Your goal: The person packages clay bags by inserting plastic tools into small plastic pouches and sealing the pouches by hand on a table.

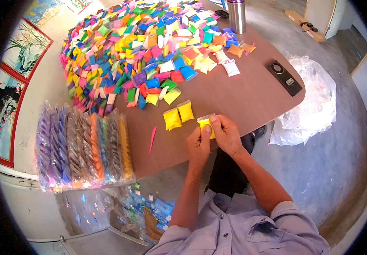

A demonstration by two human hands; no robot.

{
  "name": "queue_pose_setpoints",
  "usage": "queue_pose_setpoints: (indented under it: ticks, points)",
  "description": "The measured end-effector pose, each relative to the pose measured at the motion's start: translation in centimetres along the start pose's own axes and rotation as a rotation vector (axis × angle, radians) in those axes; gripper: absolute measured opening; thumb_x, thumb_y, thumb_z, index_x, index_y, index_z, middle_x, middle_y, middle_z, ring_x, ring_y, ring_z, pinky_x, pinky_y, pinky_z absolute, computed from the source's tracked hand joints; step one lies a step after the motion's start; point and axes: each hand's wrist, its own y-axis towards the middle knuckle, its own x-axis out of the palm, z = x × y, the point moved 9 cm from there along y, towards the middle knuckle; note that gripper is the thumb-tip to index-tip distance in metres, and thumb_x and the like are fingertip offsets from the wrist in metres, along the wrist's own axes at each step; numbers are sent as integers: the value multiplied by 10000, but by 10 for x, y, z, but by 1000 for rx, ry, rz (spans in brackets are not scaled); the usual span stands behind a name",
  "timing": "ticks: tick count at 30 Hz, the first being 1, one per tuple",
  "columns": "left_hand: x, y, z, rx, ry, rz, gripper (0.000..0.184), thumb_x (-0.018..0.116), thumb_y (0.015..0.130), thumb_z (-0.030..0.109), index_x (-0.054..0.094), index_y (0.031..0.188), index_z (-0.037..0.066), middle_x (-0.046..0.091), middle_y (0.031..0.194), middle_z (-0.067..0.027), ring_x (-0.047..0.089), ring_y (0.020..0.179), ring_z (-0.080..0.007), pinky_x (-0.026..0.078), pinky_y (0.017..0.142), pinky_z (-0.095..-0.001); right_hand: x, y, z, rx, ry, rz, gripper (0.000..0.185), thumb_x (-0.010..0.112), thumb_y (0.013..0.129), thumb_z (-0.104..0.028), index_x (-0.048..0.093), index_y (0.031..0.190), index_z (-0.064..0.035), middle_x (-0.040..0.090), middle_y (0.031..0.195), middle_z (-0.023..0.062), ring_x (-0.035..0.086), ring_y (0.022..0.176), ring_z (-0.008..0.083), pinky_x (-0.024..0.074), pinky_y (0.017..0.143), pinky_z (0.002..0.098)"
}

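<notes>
Between my two hands is a small yellow packet (204, 122) in clear film, held up at the table's near edge. My left hand (198, 143) pinches its lower left side. My right hand (226, 135) grips its right side, thumb along the front. Just beyond them, two more yellow packets (179, 115) lie side by side on the brown table (251, 93). A thin pink plastic tool (153, 139) rests to the left of my left hand. What the packet contains is hard to make out.
A large heap of colourful packets (124, 51) covers the table's far left. Long bags of twisted coloured pieces (83, 146) stand at the left edge. A steel tumbler (237, 17) and a black device (283, 78) are on the right. A clear plastic bag (308, 102) lies beyond the table.
</notes>
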Motion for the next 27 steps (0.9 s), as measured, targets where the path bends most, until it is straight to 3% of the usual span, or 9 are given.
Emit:
queue_pose_setpoints:
  ticks: [1,11,20,22,27]
  points:
    - [2,-1,0,-45,-29,-18,330,623,1085,286,598,857,49,523,767,74,449,721,-53,360,607,-267,0,0,0,-15,-29,2,356,596,1106,-295,661,960,24,586,758,50,521,724,106,473,638,327]
    - [3,2,7,-115,-25,2,335,628,1078,258,567,825,48,497,764,56,443,733,-73,365,616,-281,-2,-4,6,14,50,-1,319,628,1084,-272,650,955,19,577,758,100,505,703,109,458,622,336]
    - [-4,3,6,19,-1,23,358,624,1080,322,594,869,34,558,758,10,516,716,-68,436,583,-269,-2,-3,-9,-55,-23,-22,285,628,1077,-245,662,975,19,618,794,134,556,700,163,471,640,350]
    - [-1,2,11,-103,-37,-1,336,632,1083,256,560,824,54,498,769,55,445,732,-59,374,628,-276,-2,-4,-3,-8,-2,-26,265,628,1075,-222,660,980,24,615,797,129,560,704,168,479,654,349]
    - [0,4,4,-153,-89,21,319,635,1081,247,575,829,61,500,774,65,446,733,-52,368,638,-267,-3,-5,-7,-32,28,-31,236,623,1073,-184,656,984,32,623,816,130,568,723,176,484,669,348]
